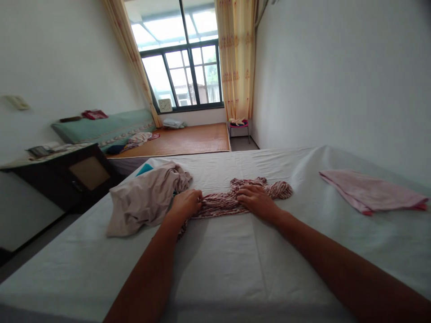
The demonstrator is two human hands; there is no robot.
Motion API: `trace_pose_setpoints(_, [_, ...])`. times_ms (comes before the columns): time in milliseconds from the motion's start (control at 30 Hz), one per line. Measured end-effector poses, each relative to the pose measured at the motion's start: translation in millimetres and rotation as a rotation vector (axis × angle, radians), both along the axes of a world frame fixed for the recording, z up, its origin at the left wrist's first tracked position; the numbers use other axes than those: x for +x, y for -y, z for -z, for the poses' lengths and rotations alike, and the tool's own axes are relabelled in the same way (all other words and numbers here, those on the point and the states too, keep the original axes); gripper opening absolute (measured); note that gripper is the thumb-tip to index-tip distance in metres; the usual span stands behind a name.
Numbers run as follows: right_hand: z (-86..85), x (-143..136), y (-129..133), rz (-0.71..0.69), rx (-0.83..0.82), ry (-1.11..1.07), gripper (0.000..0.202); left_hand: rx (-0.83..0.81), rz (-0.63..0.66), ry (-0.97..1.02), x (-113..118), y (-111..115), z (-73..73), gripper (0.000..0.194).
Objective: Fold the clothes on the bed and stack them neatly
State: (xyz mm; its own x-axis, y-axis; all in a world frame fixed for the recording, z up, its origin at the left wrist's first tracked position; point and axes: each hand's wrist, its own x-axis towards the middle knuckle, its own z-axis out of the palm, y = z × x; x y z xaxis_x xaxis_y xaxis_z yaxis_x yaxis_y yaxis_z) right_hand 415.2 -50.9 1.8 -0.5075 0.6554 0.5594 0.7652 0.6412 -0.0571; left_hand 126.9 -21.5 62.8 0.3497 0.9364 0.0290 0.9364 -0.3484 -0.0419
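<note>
A crumpled garment with a dark red and white pattern (218,205) lies stretched sideways across the white-covered bed. At its left end, my left hand (186,202) is closed on the fabric, its fingertips partly hidden. My right hand (257,201) rests palm down on the garment towards its right side, with the fingers stretched over the cloth. Beyond that hand, a twisted part of the same garment bulges out to the right. Just left of my left hand lies a rumpled beige garment (143,202), with a small turquoise item (144,169) showing behind it.
A folded pink cloth (370,190) lies at the right on the white sheet (218,269). Behind are a wooden-topped bed (195,141), a dark cabinet (84,172) at left, and a small stool (239,125) by the curtain. A white wall runs along the right.
</note>
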Motion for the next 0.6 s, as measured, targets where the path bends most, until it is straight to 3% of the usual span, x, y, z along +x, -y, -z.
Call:
trace_pose_setpoints(67, [-3.2, 7, -1, -0.019, -0.040, -0.126, 0.012, 0.017, -0.029, -0.004, 0, -1, -2.9, 0.023])
trace_pose_setpoints(167, [-14.2, 25, 3, 0.008, -0.082, -0.407, 0.017, 0.110, -0.040, 0.061, 3, 0, -6.7, 0.025])
trace_pose_setpoints(367, [-39.9, 53, 19, 0.298, -0.132, -0.774, 0.026, 0.310, 0.038, 0.354, 13, 4, -7.2, 0.031])
trace_pose_setpoints(500, [-48.2, 73, 19, 0.464, -0.038, -0.939, 0.031, 0.213, 0.239, 0.451, 22, 9, -2.1, 0.029])
trace_pose_setpoints(600, [-48.9, 89, 16, 0.375, -0.139, -1.250, 0.031, 0.066, 0.370, 0.369, 31, 15, 5.2, 0.032])
